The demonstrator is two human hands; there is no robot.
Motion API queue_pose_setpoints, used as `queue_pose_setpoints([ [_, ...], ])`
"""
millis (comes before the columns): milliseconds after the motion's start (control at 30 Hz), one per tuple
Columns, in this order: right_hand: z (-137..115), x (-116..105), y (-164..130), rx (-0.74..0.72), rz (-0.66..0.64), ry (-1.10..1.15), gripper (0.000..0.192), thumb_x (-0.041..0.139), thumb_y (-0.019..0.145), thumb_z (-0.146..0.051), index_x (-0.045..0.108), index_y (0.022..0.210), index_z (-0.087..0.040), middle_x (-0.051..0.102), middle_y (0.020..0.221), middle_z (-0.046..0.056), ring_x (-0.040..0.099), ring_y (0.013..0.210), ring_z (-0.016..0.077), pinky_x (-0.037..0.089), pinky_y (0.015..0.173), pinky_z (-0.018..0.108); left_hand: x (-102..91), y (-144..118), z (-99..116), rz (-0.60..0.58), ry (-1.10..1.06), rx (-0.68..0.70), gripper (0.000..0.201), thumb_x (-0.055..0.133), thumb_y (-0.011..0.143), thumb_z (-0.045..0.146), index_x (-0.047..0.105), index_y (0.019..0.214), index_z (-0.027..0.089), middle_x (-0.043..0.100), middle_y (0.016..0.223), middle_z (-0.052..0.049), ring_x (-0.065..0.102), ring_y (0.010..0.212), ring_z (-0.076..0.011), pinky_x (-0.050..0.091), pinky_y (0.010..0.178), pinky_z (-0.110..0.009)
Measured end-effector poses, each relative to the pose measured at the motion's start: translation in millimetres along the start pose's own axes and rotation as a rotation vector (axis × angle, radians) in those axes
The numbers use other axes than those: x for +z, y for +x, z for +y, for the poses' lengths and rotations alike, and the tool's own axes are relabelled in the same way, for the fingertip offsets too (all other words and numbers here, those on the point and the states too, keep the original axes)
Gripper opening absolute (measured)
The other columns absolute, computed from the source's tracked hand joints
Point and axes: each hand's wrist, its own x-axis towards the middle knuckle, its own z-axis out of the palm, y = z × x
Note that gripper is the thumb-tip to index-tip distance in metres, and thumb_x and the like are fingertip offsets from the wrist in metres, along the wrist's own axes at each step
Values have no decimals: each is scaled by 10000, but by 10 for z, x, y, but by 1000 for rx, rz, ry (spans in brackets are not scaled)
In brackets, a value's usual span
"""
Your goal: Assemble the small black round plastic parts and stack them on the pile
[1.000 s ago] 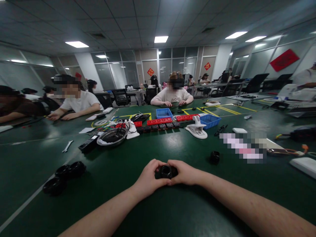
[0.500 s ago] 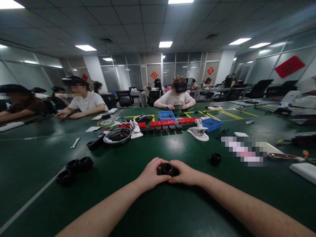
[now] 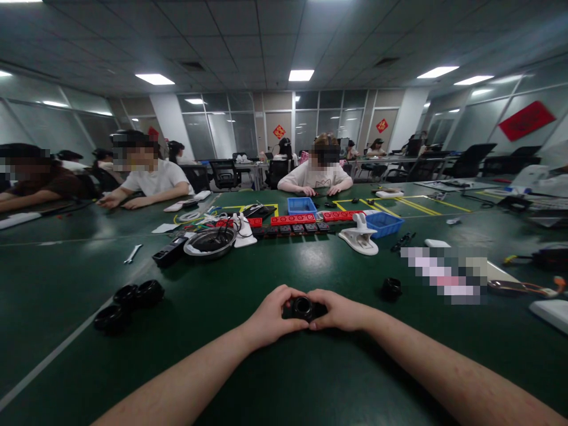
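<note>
A black ring-shaped part (image 3: 303, 306) with a round hole in its top is held between my two hands, low over the green table (image 3: 199, 378). My left hand (image 3: 274, 312) curls around its left side, fingers behind and thumb in front. On the other side my right hand (image 3: 336, 310) grips it the same way, and the thumb tips nearly meet. The part's lower portion is hidden by my thumbs. Off to the right sits a single similar black part (image 3: 391, 289). Three more black ring-shaped parts (image 3: 125, 296) stand close together at the left.
Beyond my hands are a metal bowl (image 3: 210, 244) with cables, a wrench (image 3: 133, 254), a white clamp base (image 3: 360, 238), red strips (image 3: 293, 219) and blue bins (image 3: 384, 225). A person (image 3: 316, 174) sits across the table; another person (image 3: 155, 174) sits to the left.
The view has shifted slightly. Both hands stay around the black ring-shaped part, with little visible change in their grip.
</note>
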Motion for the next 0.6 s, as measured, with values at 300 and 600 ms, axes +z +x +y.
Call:
queue_pose_setpoints([
  [300, 49, 36, 25, 58, 54, -56, 346, 666, 571, -292, 514, 846, -147, 519, 798, -13, 479, 717, 136, 374, 611, 223, 31, 3, 35, 30, 3, -55, 406, 667, 570, 372, 533, 911, 199, 476, 838, -6, 455, 715, -146, 380, 605, -237],
  [600, 3, 299, 78, 263, 337, -521, 371, 619, 558, -431, 465, 760, -161, 515, 725, 22, 465, 646, 155, 319, 535, 239, 149, -14, 69, 227, 91, -155, 339, 675, 550, 315, 528, 829, 189, 494, 812, -6, 476, 753, -178, 383, 648, -280],
])
